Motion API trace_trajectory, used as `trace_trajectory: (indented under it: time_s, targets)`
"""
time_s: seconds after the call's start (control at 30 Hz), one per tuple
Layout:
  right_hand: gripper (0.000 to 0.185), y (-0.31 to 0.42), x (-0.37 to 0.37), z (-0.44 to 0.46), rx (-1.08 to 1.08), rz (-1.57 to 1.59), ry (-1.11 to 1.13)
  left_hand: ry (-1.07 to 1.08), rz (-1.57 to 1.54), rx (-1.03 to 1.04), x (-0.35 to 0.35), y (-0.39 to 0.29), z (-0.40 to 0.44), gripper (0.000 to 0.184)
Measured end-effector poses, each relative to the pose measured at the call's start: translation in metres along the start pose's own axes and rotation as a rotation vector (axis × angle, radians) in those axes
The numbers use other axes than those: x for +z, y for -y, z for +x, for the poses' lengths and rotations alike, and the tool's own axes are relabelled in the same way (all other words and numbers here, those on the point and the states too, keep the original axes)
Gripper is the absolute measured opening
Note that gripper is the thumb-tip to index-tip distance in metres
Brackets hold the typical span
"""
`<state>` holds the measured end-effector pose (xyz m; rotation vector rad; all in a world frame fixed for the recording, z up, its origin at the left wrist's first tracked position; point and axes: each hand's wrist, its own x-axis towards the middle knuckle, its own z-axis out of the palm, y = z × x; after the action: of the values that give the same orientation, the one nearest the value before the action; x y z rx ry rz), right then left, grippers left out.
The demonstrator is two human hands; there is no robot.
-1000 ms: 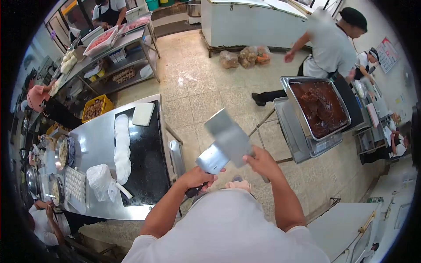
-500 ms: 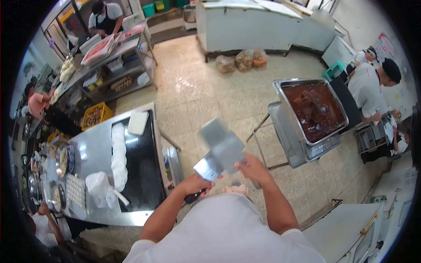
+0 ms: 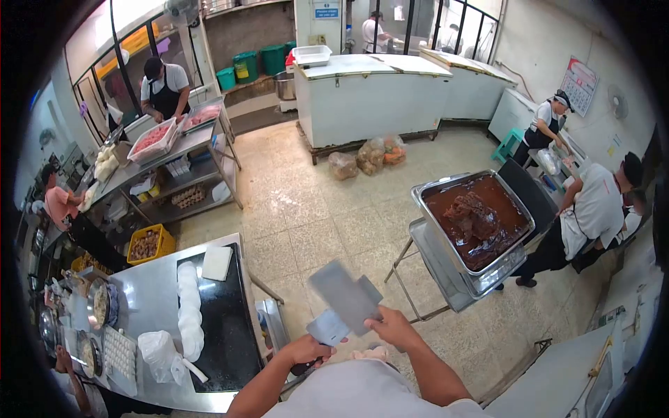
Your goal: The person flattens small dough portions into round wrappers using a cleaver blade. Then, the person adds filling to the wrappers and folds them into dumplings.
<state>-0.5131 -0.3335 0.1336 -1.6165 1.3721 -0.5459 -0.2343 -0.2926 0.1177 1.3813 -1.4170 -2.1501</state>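
Note:
My left hand (image 3: 311, 349) is closed around the black handle of a metal scraper (image 3: 327, 326), its short, wide blade pointing up and to the right. Between the thumb and fingers of my right hand (image 3: 394, 327) are flat grey metal scrapers (image 3: 345, 295). A large rectangular blade is in front and a corner of a second shows behind it; their handles are hidden. The right-hand blades sit just above the left-hand blade, and I cannot tell whether they touch. Both hands are in front of my body, over the tiled floor.
At left, a steel table (image 3: 143, 279) bears a long roll of white dough (image 3: 189, 310) and a plastic bag (image 3: 159, 355). A deep tray of brown, saucy food (image 3: 425, 203) stands on a cart at right. Bagged goods (image 3: 371, 157) lie by the white freezers (image 3: 369, 97). Several co-workers stand around.
My view has tilted up, showing more of the back wall. Both hands appear lower, still gripping the scrapers. The right-hand blades have turned and show more of their flat faces.

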Motion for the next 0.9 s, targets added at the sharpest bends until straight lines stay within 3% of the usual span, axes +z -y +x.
trace_trajectory:
  time_s: [0.07,0.1,0.13,0.17,0.2,0.23,0.27,0.37,0.43,0.57,0.67,0.73,0.77,0.83,0.9]
  targets:
    - [0.04,-0.003,-0.014,0.009,0.105,-0.006,-0.085,-0.065,0.075,-0.007,-0.005,0.012,-0.002,0.038]
    - [0.037,-0.023,-0.02,0.021,0.094,-0.046,-0.269,-0.063,0.078,-0.005,-0.01,0.021,-0.004,0.038]
    - [0.034,-0.028,-0.027,0.025,0.083,-0.085,-0.453,-0.28,0.447,0.121,-0.016,0.029,-0.007,0.033]
    - [0.034,-0.032,-0.033,0.022,0.081,-0.084,-0.458,-0.498,0.813,0.251,-0.021,0.035,-0.007,0.028]
    - [0.032,-0.024,-0.043,0.016,0.129,0.13,-0.432,-0.5,0.814,0.254,-0.024,0.023,-0.013,0.028]
    - [0.029,-0.016,-0.048,0.01,0.176,0.341,-0.398,-0.696,0.813,0.245,-0.027,0.003,-0.023,0.027]
    - [0.029,-0.009,-0.048,0.003,0.173,0.336,-0.395,-0.893,0.805,0.234,-0.028,-0.009,-0.028,0.027]
    - [0.025,-0.008,-0.035,-0.014,0.045,0.366,-0.26,-1.034,0.91,0.182,-0.049,-0.005,-0.026,0.032]
    - [0.031,-0.019,-0.015,-0.012,0.06,0.22,-0.061,-1.016,0.912,0.155,-0.048,-0.014,-0.026,0.033]
    - [0.035,-0.025,0.01,0.005,0.087,0.036,-0.176,-0.913,0.965,0.064,-0.037,-0.02,-0.029,0.029]
    - [0.037,-0.02,0.018,-0.001,0.068,0.045,-0.201,-0.904,0.927,0.12,-0.029,-0.017,-0.029,0.029]
    - [0.037,-0.001,0.008,-0.004,-0.057,-0.199,-0.118,-0.896,0.919,0.126,-0.032,-0.015,-0.027,0.03]
    - [0.037,0.001,0.005,-0.001,-0.05,-0.197,-0.114,-0.896,0.907,0.129,-0.032,-0.013,-0.027,0.031]
    - [0.038,0.001,0.002,0.006,0.014,-0.098,-0.353,-0.915,0.888,0.128,-0.032,-0.011,-0.03,0.032]
    - [0.037,-0.006,0.005,0.003,-0.042,-0.156,-0.266,-0.94,0.877,0.138,-0.033,-0.012,-0.031,0.033]
